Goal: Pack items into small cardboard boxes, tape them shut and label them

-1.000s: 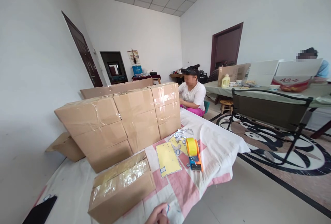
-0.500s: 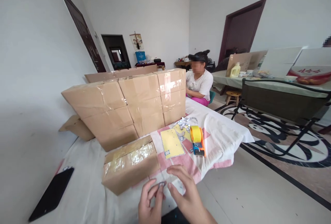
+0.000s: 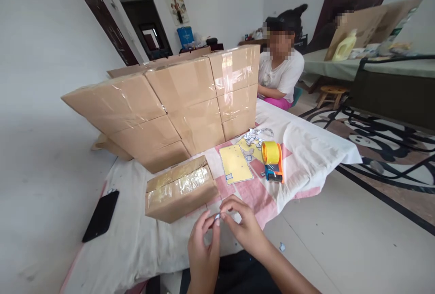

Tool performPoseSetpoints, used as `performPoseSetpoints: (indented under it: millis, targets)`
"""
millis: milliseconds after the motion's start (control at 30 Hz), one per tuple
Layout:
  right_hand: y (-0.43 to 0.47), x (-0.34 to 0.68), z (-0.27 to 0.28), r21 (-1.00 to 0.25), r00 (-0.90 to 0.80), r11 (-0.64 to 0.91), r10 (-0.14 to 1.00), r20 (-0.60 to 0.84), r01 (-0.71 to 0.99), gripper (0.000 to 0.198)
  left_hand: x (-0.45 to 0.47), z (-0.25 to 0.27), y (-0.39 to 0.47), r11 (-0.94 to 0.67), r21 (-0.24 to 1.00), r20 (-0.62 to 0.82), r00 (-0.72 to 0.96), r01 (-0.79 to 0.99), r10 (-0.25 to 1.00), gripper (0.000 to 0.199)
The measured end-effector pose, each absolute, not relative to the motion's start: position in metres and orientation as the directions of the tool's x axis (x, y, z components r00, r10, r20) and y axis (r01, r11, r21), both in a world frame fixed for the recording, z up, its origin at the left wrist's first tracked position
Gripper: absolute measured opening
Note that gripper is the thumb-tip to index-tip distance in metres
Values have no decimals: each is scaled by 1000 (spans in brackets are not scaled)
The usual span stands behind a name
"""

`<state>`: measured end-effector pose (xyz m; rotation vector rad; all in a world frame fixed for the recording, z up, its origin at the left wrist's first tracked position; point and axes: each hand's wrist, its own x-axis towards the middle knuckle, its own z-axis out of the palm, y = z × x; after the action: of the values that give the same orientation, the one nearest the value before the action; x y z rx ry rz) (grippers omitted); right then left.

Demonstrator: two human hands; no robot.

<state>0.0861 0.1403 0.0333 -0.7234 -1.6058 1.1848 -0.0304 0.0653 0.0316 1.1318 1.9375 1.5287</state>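
My left hand [image 3: 204,239] is closed in a pinch on a small whitish-blue piece [image 3: 217,216], too small to name. From the other side my right hand [image 3: 244,228] brings thumb and forefinger together at the piece's edge. Both hands are above the near edge of the cloth-covered table [image 3: 136,257]. Just beyond them lies a taped cardboard box [image 3: 183,201]. Past the fingers, a yellow sheet [image 3: 235,165] lies flat on the cloth, with a heap of small white pieces [image 3: 253,137] behind it. To its right stands an orange and blue tape dispenser [image 3: 279,167] with a yellow roll [image 3: 270,153].
A wall of stacked, taped cardboard boxes [image 3: 190,103] crosses the table's back. A black phone or tablet [image 3: 101,216] lies at left. Beyond the boxes sits a person in a white shirt [image 3: 283,72]. A dark folding chair [image 3: 390,90] and a wooden stool [image 3: 331,94] stand at right.
My right thumb and forefinger have come from apart to together at the small piece. The view has tilted downward, and both hands appear higher in it.
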Motion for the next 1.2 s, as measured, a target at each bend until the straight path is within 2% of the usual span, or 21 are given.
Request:
performPoseSetpoints:
  millis: [67,133,200,267,367,467,600,733,967,1200]
  targets:
    - [156,83,33,-951,-349,286,885,309,-115,14,-34,39,67,125,931,105,-581,342,807,64]
    - [179,79,31,-962,-331,209,908,258,-175,16,-43,44,69,189,906,109,-641,378,760,72]
    - [207,73,27,-966,-318,133,927,201,-223,16,-59,45,71,209,853,226,-700,479,677,70]
    - [234,65,22,-969,-332,63,932,142,-237,13,-81,43,73,214,766,403,-713,606,574,64]
    - [264,53,12,-976,-388,10,917,95,-216,11,-117,40,78,262,658,607,-703,706,371,57]
    - [277,43,1,-980,-429,12,898,97,-196,10,-145,40,86,253,695,624,-739,673,254,61]
    - [280,33,-13,-979,-471,-4,877,95,-205,8,-156,38,97,158,820,493,-819,550,294,64]
    - [278,26,-22,-975,-467,7,877,114,-224,7,-153,32,104,76,838,495,-812,540,310,63]
    - [276,20,-25,-981,-448,-49,893,41,-188,8,-153,28,109,155,809,524,-816,567,246,60]
    - [274,18,-21,-980,-434,-59,900,30,-190,13,-156,23,110,198,795,543,-818,574,189,55]
